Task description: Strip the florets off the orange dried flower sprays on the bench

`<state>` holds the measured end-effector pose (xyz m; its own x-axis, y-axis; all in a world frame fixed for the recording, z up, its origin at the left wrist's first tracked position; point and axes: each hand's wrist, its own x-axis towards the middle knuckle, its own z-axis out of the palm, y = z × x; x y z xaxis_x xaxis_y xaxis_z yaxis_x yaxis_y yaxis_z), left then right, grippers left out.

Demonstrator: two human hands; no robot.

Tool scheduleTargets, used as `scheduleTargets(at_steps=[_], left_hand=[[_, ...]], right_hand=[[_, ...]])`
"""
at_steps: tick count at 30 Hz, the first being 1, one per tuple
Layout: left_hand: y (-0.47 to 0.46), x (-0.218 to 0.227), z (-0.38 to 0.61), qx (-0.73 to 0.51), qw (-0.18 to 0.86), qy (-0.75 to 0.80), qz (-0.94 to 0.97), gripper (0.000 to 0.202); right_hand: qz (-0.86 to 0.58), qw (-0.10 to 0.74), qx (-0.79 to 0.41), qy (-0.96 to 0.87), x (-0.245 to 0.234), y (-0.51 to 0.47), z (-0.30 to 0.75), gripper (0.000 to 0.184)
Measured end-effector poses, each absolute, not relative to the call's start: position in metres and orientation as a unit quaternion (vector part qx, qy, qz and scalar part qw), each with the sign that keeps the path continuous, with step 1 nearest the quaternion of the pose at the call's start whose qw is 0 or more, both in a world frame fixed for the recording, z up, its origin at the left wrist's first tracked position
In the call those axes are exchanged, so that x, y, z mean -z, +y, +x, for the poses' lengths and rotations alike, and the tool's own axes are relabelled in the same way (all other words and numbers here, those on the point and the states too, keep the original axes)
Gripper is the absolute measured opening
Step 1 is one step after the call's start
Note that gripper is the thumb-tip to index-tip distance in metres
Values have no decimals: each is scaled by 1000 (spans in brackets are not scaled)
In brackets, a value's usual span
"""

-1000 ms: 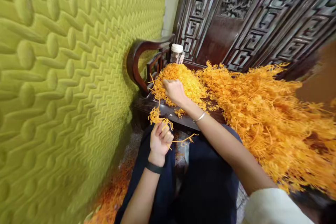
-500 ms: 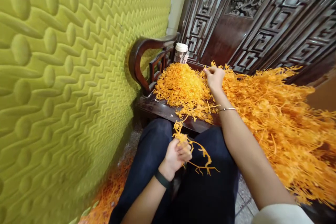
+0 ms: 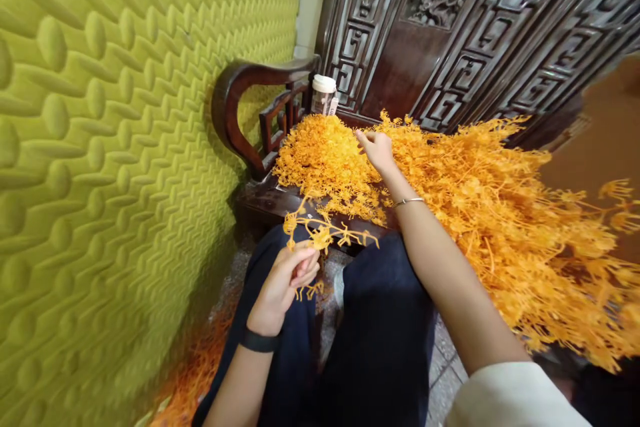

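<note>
The person's left hand, with a dark band around its wrist, is closed on a slender, branching orange sprig, pinched between thumb and fingers just in front of a dark polished wooden bench; the sprig's thin stems spread above the hand, and more orange strands hang below it. The right hand, its arm ringed by a thin silvery bangle and covered higher up by a pale sleeve, reaches over the bench with its fingers bent and fingertips near one another; whether they grip a small piece cannot be told. That hand is at the right edge of a heap of small, frilly orange-yellow pieces, beside a far larger mound of feathery orange branches. Behind the heap, near the bench's curved wooden armrest, stands a see-through jar with a white lid.
</note>
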<state>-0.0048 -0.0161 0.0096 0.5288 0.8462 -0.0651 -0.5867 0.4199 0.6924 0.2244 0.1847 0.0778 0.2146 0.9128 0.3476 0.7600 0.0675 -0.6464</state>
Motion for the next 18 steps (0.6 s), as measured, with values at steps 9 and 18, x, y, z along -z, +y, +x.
scheduleTargets(at_steps=[9, 18], left_hand=[[-12, -6, -10, -480, 762, 239, 364, 47], [-12, -6, -12, -454, 747, 299, 382, 41]], right_hand=[[-650, 445, -119, -604, -68, 188, 230, 19], [-608, 438, -161, -642, -66, 183, 225, 50]])
